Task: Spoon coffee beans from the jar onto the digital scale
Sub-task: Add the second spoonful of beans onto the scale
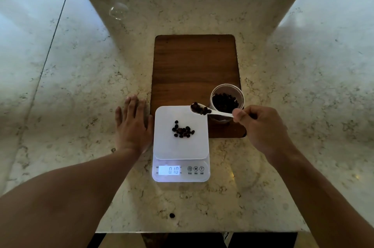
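The tabletop [81,86] was big and made of pale stone, with lots of bare room to the left and right. A brown board [194,65] lay flat in the middle, and most of it was bare too.

The scale [180,146] was white. It sat at the near end of the board, and its far edge seemed to lie over the board's near edge. Its little screen [169,170] read 0.10 and faced the person, likely so it was easy to read.

The left hand [132,126] lay flat and open on the tabletop, just beside the scale's left side. It held nothing. It may have been there to keep steady, out of the way of the spoon.

The right hand [261,128] was closed on the handle of a white spoon [202,109], pinching it near the end. That grip kept the fingers clear of the beans.

The jar [227,102] was clear and open, with beans inside. It stood on the board, just past the scale's far right corner, so the trip for the spoon was short.

The spoon was full and sat level above that far right corner of the scale. A small pile [183,131] of beans lay in the middle of the scale, with white room all around it before the edges. The next spoonful should go there, so none roll off.

One stray bean [172,215] lay on the tabletop near the front edge.
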Available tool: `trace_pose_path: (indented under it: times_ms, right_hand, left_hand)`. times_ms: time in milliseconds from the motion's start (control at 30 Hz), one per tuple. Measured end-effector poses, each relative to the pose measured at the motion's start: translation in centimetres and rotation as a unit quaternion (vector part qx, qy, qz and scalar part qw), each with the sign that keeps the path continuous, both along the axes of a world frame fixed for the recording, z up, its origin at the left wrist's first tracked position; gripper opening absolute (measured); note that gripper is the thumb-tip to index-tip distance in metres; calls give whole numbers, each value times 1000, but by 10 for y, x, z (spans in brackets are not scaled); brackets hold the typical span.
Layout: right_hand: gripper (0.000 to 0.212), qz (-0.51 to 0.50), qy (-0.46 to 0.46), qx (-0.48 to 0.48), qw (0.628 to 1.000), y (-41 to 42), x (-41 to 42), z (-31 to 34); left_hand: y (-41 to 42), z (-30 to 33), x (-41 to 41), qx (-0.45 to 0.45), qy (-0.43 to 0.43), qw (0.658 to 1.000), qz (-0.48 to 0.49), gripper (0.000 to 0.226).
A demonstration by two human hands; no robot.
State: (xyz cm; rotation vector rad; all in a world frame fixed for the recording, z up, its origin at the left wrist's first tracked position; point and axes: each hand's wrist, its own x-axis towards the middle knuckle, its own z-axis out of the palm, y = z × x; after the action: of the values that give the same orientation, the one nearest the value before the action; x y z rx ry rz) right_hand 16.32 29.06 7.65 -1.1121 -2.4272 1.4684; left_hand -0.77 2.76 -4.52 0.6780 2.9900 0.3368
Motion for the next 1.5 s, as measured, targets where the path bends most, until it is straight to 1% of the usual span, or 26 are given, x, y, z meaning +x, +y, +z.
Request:
trace_pose_path:
  times_ms: [200,467,733,1100,1267,1500]
  right_hand:
    - [27,-9,-18,-17,1000,-20,2,-18]
    - [28,-30,-11,-20,999,-36,4,-37]
    - [23,-40,21,31,998,-46,3,-39]
    - [21,-29,24,52,998,-52,3,-41]
    - [20,-17,31,76,996,-52,5,-42]
    - [23,8,72,128,989,-53,7,-39]
  left_hand:
    - [-1,-3,-1,1,4,1000,-2,64]
    - [-1,-6,-2,3,7,1000,2,63]
    - [0,-3,0,6,7,1000,2,63]
    - [-1,-3,0,-1,3,1000,0,62]
    - [1,1,1,2,-1,1000,0,63]
    - [1,3,1,0,-3,1000,-1,63]
